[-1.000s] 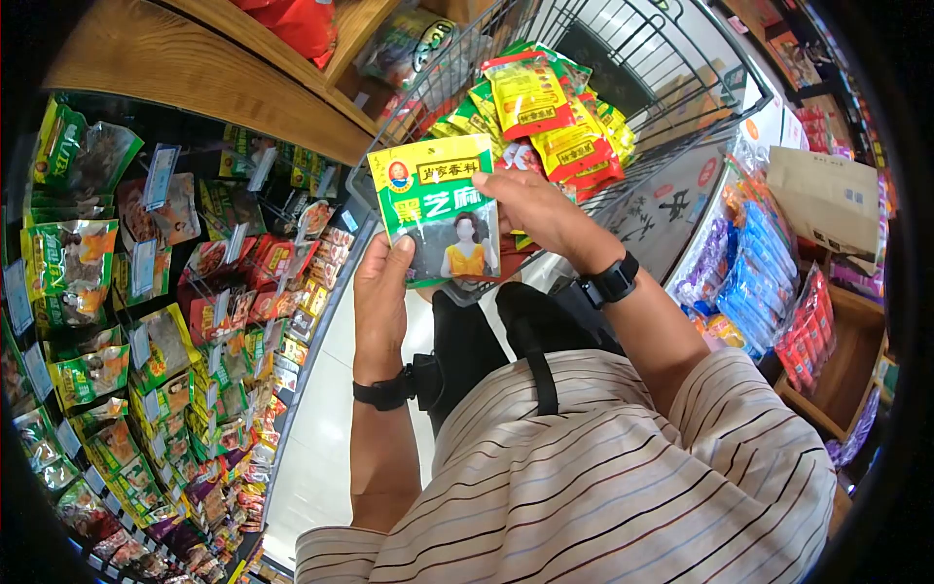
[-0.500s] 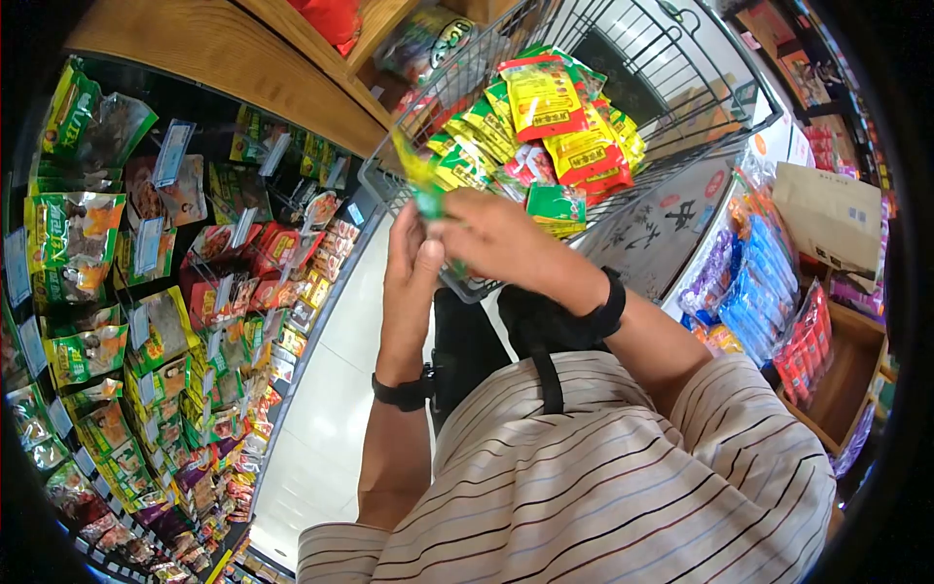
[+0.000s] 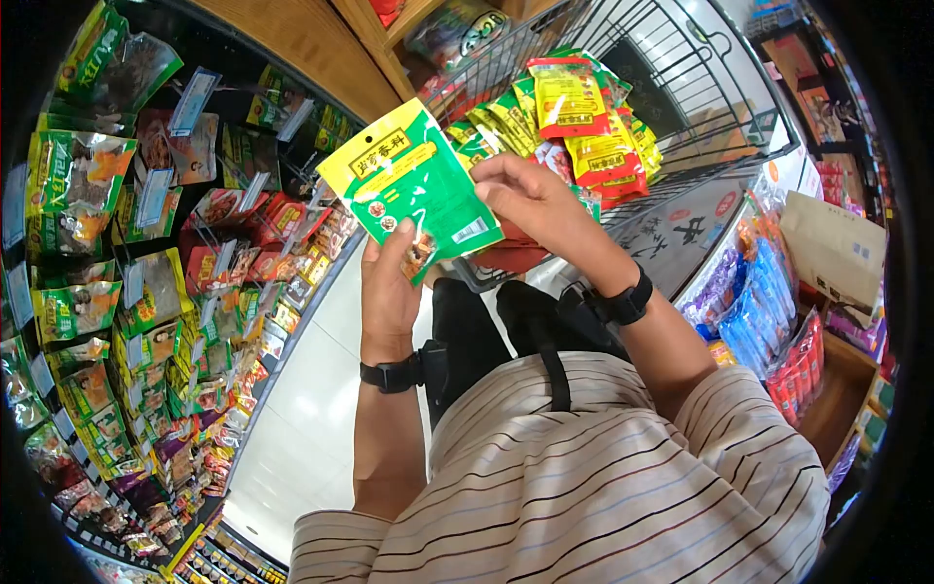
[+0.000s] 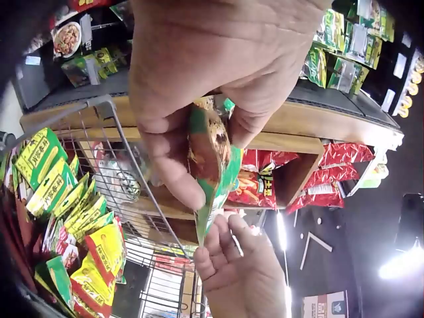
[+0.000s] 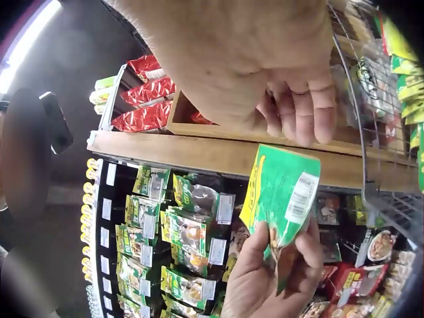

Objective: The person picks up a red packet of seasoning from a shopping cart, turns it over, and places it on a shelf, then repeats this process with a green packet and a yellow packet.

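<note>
A green and yellow packet (image 3: 428, 185) is held up before the body, its barcode side toward the head camera. My left hand (image 3: 389, 287) pinches its lower corner, thumb on the near face; in the left wrist view the packet (image 4: 215, 156) stands edge-on between thumb and fingers of this hand (image 4: 218, 59). My right hand (image 3: 550, 209) is at the packet's right edge with loosely bent fingers. The right wrist view shows this hand (image 5: 245, 59) just off the packet (image 5: 285, 189), holding nothing.
A wire cart (image 3: 705, 131) beyond the hands holds a heap of yellow, red and green packets (image 3: 569, 97). Hanging packets (image 3: 83, 180) line the rack at left. Blue bags (image 3: 759, 292) and a cardboard box (image 3: 832, 243) are at right.
The packet has been turned over, from the face with a pictured figure to the barcode side. My right hand has let go of its edge. The view has shifted slightly.
</note>
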The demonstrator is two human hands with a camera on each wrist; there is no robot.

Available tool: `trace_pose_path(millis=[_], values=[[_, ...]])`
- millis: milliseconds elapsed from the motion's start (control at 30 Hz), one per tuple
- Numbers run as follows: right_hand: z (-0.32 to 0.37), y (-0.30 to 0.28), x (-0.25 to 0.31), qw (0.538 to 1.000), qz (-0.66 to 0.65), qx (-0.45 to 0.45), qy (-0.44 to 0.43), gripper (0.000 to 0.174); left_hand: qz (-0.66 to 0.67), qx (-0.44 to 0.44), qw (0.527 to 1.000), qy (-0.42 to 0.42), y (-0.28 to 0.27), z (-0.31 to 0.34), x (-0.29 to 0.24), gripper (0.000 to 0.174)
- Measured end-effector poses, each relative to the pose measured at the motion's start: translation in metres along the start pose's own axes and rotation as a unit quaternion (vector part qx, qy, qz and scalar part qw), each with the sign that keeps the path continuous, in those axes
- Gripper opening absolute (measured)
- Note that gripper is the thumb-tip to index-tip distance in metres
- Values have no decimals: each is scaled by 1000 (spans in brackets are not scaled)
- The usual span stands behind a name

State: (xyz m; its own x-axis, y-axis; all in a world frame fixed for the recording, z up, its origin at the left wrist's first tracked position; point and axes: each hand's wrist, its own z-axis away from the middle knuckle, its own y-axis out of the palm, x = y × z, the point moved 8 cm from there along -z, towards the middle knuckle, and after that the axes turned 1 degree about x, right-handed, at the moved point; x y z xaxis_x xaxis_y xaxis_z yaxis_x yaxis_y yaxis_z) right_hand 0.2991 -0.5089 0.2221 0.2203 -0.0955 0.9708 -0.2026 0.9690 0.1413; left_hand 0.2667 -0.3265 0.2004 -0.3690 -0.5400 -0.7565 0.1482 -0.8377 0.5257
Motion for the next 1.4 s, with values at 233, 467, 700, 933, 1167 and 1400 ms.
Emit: trace_pose_path(millis=[233,467,700,933,1167,1400], values=[[1,24,-19,993,-52,84,70,13,4,5,1000,-12,-3,5,3,32],[-5,28,-18,994,-49,73,58,14,-54,14,997,-59,-17,5,7,32],[-9,38,-15,993,-55,88,62,16,-62,14,998,-25,-26,4,4,33],[-14,45,-20,992,-52,97,69,12,-75,5,997,-2,-33,3,-3,34],[-18,56,-21,990,-54,100,84,12,-77,0,997,0,-43,2,-8,33],[-28,70,-38,987,-79,98,97,14,-67,-10,998,-5,-63,-1,-8,33]])
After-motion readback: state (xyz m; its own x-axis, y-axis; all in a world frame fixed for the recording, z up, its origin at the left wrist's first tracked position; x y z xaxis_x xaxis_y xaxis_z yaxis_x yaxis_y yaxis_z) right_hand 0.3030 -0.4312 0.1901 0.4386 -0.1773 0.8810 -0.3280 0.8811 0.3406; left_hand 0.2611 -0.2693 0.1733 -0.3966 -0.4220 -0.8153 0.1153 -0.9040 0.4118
